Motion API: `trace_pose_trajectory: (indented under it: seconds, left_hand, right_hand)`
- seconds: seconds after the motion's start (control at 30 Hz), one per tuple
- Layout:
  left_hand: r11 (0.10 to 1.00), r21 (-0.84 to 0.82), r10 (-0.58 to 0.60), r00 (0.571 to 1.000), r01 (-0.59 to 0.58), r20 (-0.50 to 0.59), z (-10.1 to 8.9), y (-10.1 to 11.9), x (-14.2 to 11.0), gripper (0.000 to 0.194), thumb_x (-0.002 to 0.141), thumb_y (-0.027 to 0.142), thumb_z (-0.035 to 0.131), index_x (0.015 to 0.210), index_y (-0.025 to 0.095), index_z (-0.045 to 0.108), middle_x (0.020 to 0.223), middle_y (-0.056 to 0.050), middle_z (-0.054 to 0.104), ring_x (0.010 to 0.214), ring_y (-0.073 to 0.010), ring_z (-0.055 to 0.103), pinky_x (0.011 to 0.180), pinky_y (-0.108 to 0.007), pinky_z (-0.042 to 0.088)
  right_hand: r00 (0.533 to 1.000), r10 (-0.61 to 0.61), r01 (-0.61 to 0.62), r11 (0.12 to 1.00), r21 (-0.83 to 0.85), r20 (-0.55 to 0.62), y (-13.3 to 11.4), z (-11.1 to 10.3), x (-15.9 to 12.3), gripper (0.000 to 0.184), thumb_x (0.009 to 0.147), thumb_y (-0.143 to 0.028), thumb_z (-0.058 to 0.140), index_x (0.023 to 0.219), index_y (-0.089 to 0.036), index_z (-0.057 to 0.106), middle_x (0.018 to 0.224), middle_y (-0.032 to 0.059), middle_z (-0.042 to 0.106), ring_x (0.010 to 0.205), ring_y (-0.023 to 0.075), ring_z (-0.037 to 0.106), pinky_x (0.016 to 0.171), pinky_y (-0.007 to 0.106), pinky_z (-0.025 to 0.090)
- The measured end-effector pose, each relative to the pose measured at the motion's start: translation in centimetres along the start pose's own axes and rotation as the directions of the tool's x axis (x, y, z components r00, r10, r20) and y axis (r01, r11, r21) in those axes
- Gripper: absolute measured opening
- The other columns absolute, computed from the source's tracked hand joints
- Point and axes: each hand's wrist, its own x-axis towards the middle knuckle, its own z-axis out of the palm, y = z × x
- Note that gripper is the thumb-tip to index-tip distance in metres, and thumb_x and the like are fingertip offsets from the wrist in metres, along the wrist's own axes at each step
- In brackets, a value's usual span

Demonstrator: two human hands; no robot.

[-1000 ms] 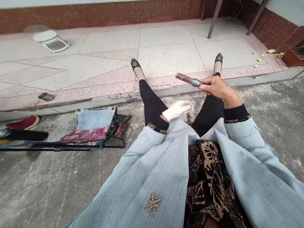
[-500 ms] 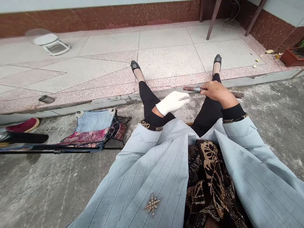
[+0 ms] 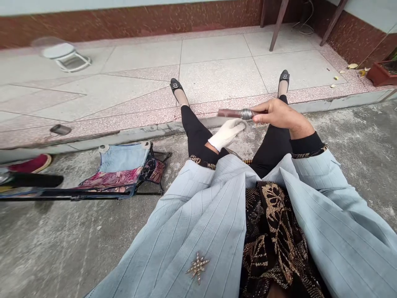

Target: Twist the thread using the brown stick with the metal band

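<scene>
My right hand (image 3: 281,114) is closed round a brown wooden stick (image 3: 228,113), which lies level across the front of me. Silvery wire (image 3: 246,114) is wound in a tight coil round the stick, just left of my fingertips. Below that coil is my left hand (image 3: 228,133) in a white knitted glove, its fingers curled together. Motion blurs the gloved fingertips, and anything pinched in them is too small to make out.
A folding frame seat with denim and floral cloth (image 3: 120,165) stands on the concrete at left. Beyond the raised tiled step (image 3: 214,82) are a white stool (image 3: 66,56) and wooden legs (image 3: 279,25). A planter (image 3: 383,73) sits far right. Another person's red shoe (image 3: 31,162) shows at left.
My right hand has moved slightly left and up, bringing the stick and wire coil left above the glove. My left hand stays low, its fingers now more curled.
</scene>
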Motion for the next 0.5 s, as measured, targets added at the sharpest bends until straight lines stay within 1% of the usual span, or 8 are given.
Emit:
trace_pose_trajectory:
  seconds: [0.07,0.13,0.23,0.3,0.37,0.5]
  left_hand:
    - [0.996,-0.089,0.003,1.0,-0.001,0.029,1.0,-0.9,-0.8,0.034,0.091,0.046,0.056,0.083,0.013,0.062,0.072,-0.001,0.057,0.054,-0.0061,0.038,0.053,-0.023,0.032]
    - [0.997,-0.074,-0.027,0.998,0.032,0.065,1.6,-1.3,-1.5,0.033,0.091,0.044,0.056,0.084,0.013,0.062,0.073,-0.001,0.058,0.054,-0.0059,0.037,0.052,-0.022,0.03]
    - [0.99,0.104,-0.113,0.985,0.1,0.13,1.7,-0.9,-2.4,0.031,0.091,0.041,0.054,0.084,0.013,0.065,0.069,0.001,0.056,0.054,-0.0076,0.039,0.053,-0.023,0.031]
    - [0.965,0.243,-0.142,0.978,0.102,0.155,1.3,-0.2,-2.8,0.03,0.091,0.04,0.052,0.086,0.014,0.067,0.068,0.001,0.057,0.056,-0.0093,0.043,0.055,-0.023,0.034]
    - [0.939,0.337,-0.137,0.975,0.07,0.177,0.8,0.5,-3.2,0.03,0.091,0.039,0.051,0.088,0.015,0.069,0.072,0.0,0.06,0.06,-0.0106,0.048,0.059,-0.023,0.038]
    - [0.88,0.473,-0.052,0.983,-0.039,0.177,-0.2,2.2,-3.7,0.028,0.093,0.035,0.05,0.088,0.015,0.07,0.081,-0.001,0.068,0.072,-0.0124,0.058,0.072,-0.024,0.044]
  right_hand:
    - [0.996,-0.004,0.007,0.999,0.033,-0.086,-0.4,0.1,0.3,0.036,0.081,-0.037,0.066,0.107,-0.015,0.079,0.08,0.0036,0.068,0.073,0.0163,0.054,0.066,0.028,0.041]
    - [0.988,0.032,-0.027,0.999,0.037,-0.151,-0.5,0.1,0.4,0.034,0.083,-0.037,0.063,0.105,-0.014,0.078,0.076,0.0044,0.065,0.072,0.0162,0.054,0.064,0.028,0.041]
    - [0.977,0.103,-0.105,0.994,-0.001,-0.187,0.1,0.1,0.6,0.03,0.085,-0.035,0.062,0.101,-0.015,0.076,0.073,0.0042,0.062,0.07,0.0159,0.054,0.063,0.028,0.042]
    - [0.975,0.11,-0.117,0.993,-0.024,-0.195,1.0,0.1,0.8,0.027,0.085,-0.034,0.061,0.098,-0.016,0.076,0.073,0.0037,0.061,0.068,0.0154,0.053,0.063,0.028,0.043]
    - [0.973,0.101,-0.113,0.992,-0.048,-0.209,2.0,0.2,0.9,0.026,0.085,-0.033,0.06,0.096,-0.015,0.075,0.072,0.0033,0.061,0.067,0.015,0.053,0.064,0.028,0.043]
    - [0.964,0.105,-0.135,0.985,-0.11,-0.243,3.1,0.1,1.0,0.027,0.085,-0.033,0.06,0.097,-0.014,0.075,0.072,0.003,0.061,0.067,0.0154,0.052,0.065,0.029,0.041]
